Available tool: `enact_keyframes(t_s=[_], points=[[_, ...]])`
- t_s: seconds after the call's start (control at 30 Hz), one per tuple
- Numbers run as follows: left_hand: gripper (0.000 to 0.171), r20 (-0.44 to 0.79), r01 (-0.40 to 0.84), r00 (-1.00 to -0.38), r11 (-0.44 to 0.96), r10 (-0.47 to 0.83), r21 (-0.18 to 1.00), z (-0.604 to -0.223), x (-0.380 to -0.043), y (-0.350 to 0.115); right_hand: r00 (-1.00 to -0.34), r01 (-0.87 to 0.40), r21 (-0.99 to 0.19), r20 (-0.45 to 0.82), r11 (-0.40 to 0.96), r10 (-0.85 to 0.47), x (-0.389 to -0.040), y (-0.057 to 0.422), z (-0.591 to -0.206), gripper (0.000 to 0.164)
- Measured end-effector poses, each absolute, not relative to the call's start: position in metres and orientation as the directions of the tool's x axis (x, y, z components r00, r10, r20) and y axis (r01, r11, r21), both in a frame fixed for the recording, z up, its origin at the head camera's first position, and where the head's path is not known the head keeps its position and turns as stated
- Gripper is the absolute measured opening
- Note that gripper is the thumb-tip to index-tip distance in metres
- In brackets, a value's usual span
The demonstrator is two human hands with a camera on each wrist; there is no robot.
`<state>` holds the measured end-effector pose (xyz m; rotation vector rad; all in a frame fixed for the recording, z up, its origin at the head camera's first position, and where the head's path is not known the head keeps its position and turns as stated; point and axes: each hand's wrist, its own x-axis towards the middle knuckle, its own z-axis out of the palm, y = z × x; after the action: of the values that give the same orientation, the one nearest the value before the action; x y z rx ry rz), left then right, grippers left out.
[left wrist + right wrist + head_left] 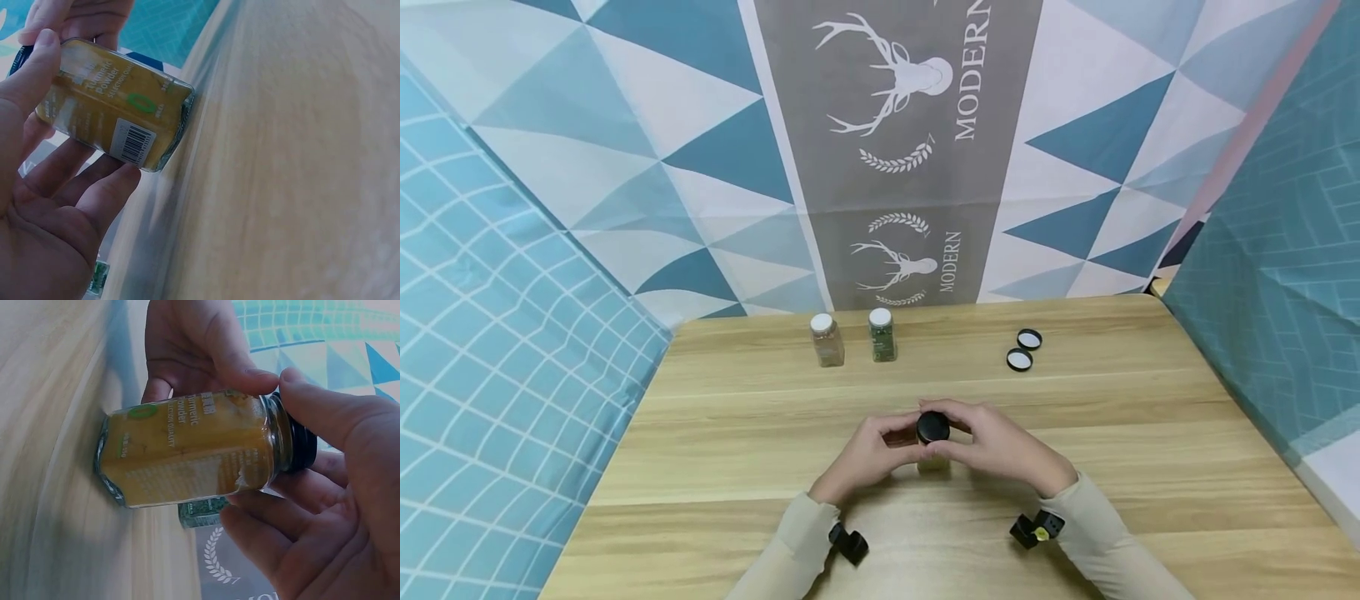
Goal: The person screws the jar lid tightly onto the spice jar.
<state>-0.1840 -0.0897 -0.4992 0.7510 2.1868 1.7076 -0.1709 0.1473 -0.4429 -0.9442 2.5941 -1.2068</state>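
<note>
A glass jar of turmeric powder [187, 453] stands on the table, its label and barcode facing the left wrist view. On top is a black lid [933, 426]. My left hand [872, 454] holds the jar from the left, thumb near its neck and fingers curving round the far side. From the right, my right hand [1000, 442] grips around the lid and neck, the thumb pressed at the lid's edge in the right wrist view. The thumbs of both hands nearly meet at the front of the jar.
Toward the back of the table [737, 433] stand two white-capped jars, one brownish [828, 342] and one green [882, 337]. Two round black lids with white insides [1019, 360] lie at the back right. Patterned cloths hang behind and on both sides.
</note>
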Motion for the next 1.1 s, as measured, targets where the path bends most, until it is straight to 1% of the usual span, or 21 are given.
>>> enact_keyframes(t_s=[0.17, 0.33, 0.5, 0.63, 0.73, 0.9, 1.0, 1.1], points=[[0.048, 0.1, 0.234, -0.833, 0.182, 0.544, 0.955, -0.499, -0.183, -0.091, -0.797, -0.497, -0.701, 0.134, 0.512, -0.589, -0.171, 0.147, -0.442, 0.056], [0.049, 0.107, 0.235, -0.834, 0.174, 0.542, 0.956, -0.5, -0.184, -0.092, -0.808, -0.493, -0.683, 0.129, 0.539, -0.575, -0.17, 0.15, -0.439, 0.067], [0.05, 0.125, 0.248, -0.828, 0.157, 0.547, 0.956, -0.5, -0.184, -0.092, -0.809, -0.489, -0.711, 0.153, 0.505, -0.568, -0.17, 0.15, -0.44, 0.071], [0.048, 0.129, 0.266, -0.83, 0.18, 0.543, 0.947, -0.501, -0.184, -0.092, -0.805, -0.492, -0.721, 0.164, 0.488, -0.57, -0.17, 0.146, -0.445, 0.073], [0.048, 0.12, 0.268, -0.833, 0.204, 0.541, 0.941, -0.501, -0.185, -0.092, -0.797, -0.513, -0.707, 0.179, 0.488, -0.577, -0.169, 0.142, -0.449, 0.071], [0.05, 0.114, 0.269, -0.829, 0.212, 0.548, 0.939, -0.502, -0.185, -0.092, -0.76, -0.57, -0.679, 0.221, 0.463, -0.611, -0.169, 0.139, -0.452, 0.064], [0.05, 0.115, 0.276, -0.826, 0.219, 0.552, 0.936, -0.501, -0.185, -0.092, -0.747, -0.58, -0.678, 0.221, 0.451, -0.627, -0.169, 0.138, -0.452, 0.061], [0.049, 0.12, 0.284, -0.825, 0.221, 0.553, 0.933, -0.501, -0.184, -0.093, -0.747, -0.577, -0.674, 0.209, 0.461, -0.631, -0.168, 0.139, -0.452, 0.058]])
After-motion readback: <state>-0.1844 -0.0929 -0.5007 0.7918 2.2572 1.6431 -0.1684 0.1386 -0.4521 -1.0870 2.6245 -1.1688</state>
